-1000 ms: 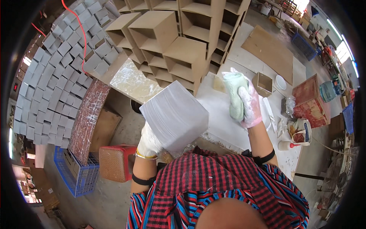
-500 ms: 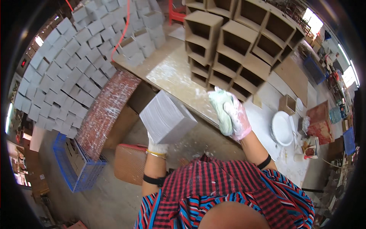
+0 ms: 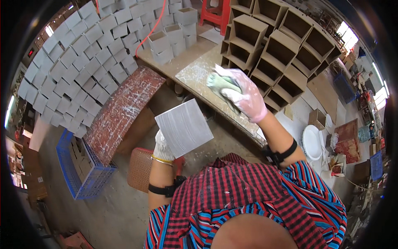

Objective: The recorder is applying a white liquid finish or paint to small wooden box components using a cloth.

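My left hand [image 3: 162, 148], in a white knit glove, grips a box [image 3: 184, 128] from its left side. One flat face of the box is turned up, covered in streaky whitish-grey paint; the fingers behind it are hidden. Above the bench edge, my right hand [image 3: 248, 97] wears a pink glove smeared with white. Its fingers are closed round a crumpled pale green cloth [image 3: 224, 85] with white paint on it. Cloth and box are apart.
Grey-white boxes [image 3: 89, 66] are stacked at the left behind a paint-marked red board [image 3: 124, 112]. Bare brown boxes [image 3: 277, 54] stand on the bench [image 3: 199, 74]. A white basin [image 3: 311, 143] lies right; a blue crate [image 3: 89, 174] and a stool [image 3: 139, 170] are low left.
The box has turned in my left hand, so a single face now shows instead of several sides. My right hand with the cloth has moved up and left. The view has shifted slightly.
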A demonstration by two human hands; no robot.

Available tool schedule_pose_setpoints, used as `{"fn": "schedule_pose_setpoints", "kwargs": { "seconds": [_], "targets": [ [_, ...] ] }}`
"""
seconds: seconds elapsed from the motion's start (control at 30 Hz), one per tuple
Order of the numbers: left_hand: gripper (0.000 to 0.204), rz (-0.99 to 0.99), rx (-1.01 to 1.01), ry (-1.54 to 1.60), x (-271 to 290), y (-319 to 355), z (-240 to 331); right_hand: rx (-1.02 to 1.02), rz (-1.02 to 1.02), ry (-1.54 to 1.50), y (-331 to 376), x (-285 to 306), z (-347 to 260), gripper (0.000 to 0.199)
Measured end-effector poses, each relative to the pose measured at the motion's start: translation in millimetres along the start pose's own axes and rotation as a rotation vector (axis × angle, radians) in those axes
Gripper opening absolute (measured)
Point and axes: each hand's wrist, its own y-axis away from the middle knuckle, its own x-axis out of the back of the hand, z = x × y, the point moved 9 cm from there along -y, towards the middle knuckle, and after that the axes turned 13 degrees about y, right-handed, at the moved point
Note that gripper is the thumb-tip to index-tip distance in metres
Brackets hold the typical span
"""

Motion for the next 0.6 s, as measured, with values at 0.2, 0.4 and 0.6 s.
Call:
{"fn": "schedule_pose_setpoints", "kwargs": {
  "seconds": [0.2,0.4,0.6],
  "targets": [
    [0.038,-0.011,0.131,-0.512,-20.2,-7.9,-18.2,0.56,-0.235,0.05,-17.2,-50.6,-75.0,0.044],
    [0.039,-0.157,0.144,-1.242,-31.5,-18.2,-14.6,0.667,-0.264,0.218,-45.9,-103.8,-42.7,0.051],
    [0.04,-0.276,0.092,-1.744,-41.2,-35.3,-2.3,0.631,0.041,-0.016,-87.7,-73.6,-11.0,0.045]
  ]
}}
